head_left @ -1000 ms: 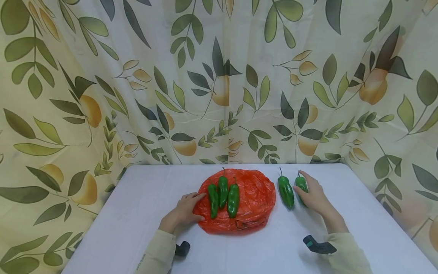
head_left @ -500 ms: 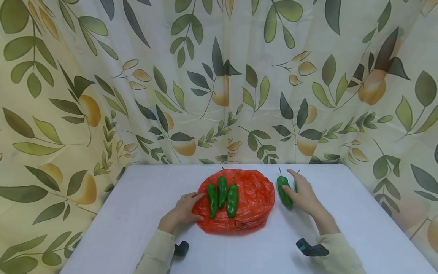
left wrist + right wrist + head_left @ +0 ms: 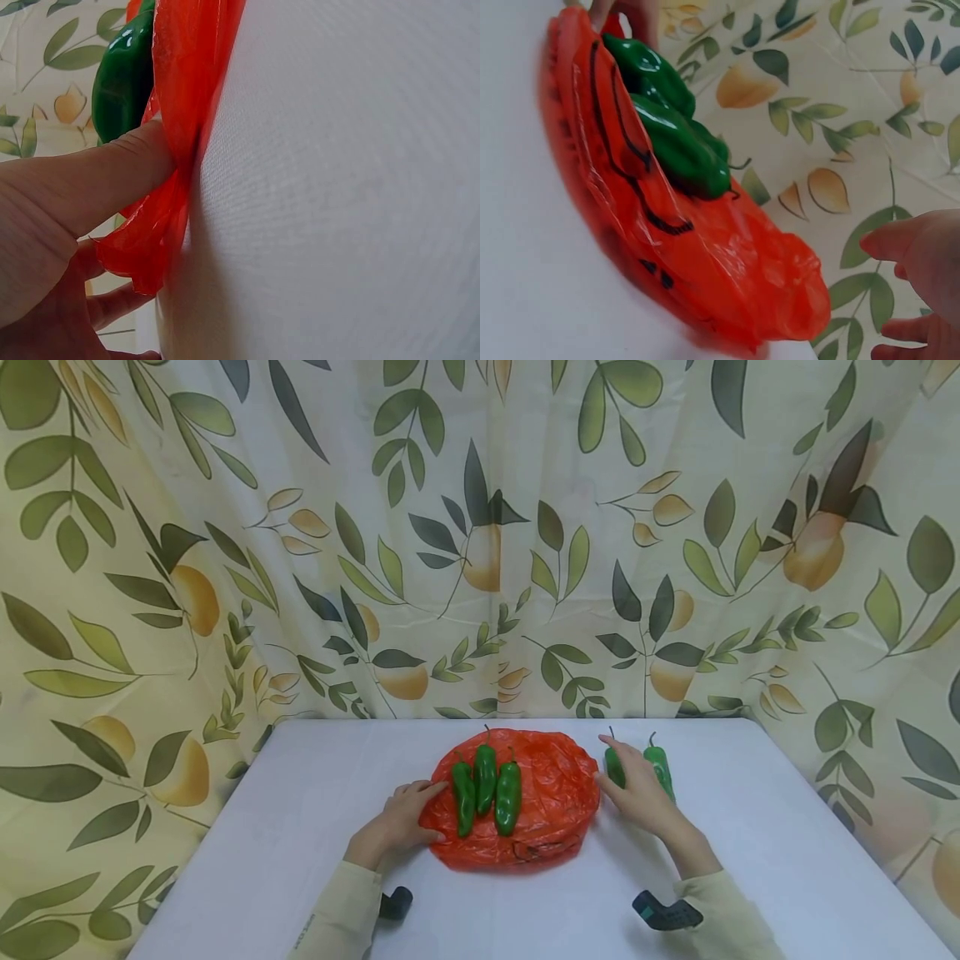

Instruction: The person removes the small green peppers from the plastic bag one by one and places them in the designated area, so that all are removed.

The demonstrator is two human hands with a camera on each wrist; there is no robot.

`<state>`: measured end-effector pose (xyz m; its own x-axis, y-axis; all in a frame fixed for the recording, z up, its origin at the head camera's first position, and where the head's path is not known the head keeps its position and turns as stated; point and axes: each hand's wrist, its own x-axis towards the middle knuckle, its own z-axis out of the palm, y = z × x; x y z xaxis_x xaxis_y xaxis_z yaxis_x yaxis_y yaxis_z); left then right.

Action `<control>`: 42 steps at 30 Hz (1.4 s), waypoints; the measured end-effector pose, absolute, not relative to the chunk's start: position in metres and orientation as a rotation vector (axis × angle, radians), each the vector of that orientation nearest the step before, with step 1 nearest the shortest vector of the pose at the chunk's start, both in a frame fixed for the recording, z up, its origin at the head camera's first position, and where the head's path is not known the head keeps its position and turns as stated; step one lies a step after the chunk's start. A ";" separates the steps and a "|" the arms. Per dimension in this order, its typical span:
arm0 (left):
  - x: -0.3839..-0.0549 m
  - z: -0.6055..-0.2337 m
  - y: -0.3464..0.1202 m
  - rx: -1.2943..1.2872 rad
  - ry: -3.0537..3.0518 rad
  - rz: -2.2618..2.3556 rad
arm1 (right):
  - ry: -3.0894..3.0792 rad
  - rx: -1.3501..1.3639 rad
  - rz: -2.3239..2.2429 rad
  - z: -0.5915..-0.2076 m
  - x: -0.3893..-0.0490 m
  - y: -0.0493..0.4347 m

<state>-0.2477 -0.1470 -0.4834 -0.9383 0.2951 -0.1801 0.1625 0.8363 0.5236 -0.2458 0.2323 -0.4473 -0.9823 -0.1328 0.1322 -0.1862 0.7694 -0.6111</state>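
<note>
A crumpled red plastic bag (image 3: 555,789) lies flat on the white table in the head view. Three green peppers, the left pepper (image 3: 464,797), the middle pepper (image 3: 486,779) and the right pepper (image 3: 508,797), rest side by side on it. My left hand (image 3: 401,818) rests at the bag's left edge, thumb and fingers spread; its thumb (image 3: 127,161) touches the plastic. With nothing between its fingers, my right hand (image 3: 637,789) is by the bag's right edge. It partly covers one loose pepper (image 3: 614,767); another loose pepper (image 3: 660,767) lies to its right.
The white table (image 3: 277,868) extends around the bag on all sides. A curtain (image 3: 480,568) printed with leaves and fruit hangs behind it. Black wrist-worn devices, one left device (image 3: 396,902) and one right device (image 3: 666,911), stick out near the sleeves.
My right hand has moved left, from the far right pepper across the other loose pepper to the bag's right side. The peppers and my left hand have stayed in place.
</note>
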 end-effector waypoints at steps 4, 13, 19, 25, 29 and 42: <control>-0.248 -0.483 -0.147 0.351 2.761 0.753 | -2.874 0.291 1.005 -0.449 -0.244 0.223; -0.248 -0.484 -0.147 0.358 2.759 0.753 | -2.853 0.391 1.083 -0.454 -0.237 0.204; -0.248 -0.486 -0.147 0.361 2.763 0.748 | -2.879 0.428 1.097 -0.457 -0.231 0.191; -0.248 -0.485 -0.147 0.357 2.771 0.741 | -2.921 0.466 1.113 -0.461 -0.226 0.175; -0.248 -0.485 -0.148 0.361 2.772 0.741 | -2.922 0.507 1.113 -0.465 -0.223 0.165; -0.249 -0.484 -0.148 0.361 2.772 0.732 | -2.952 0.736 1.161 -0.480 -0.213 0.141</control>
<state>-0.2489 -0.1478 -0.4836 -0.9378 0.2988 -0.1765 0.1727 0.8431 0.5093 -0.2133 0.1412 -0.4804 -0.8915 -0.4494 0.0570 -0.3679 0.6447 -0.6700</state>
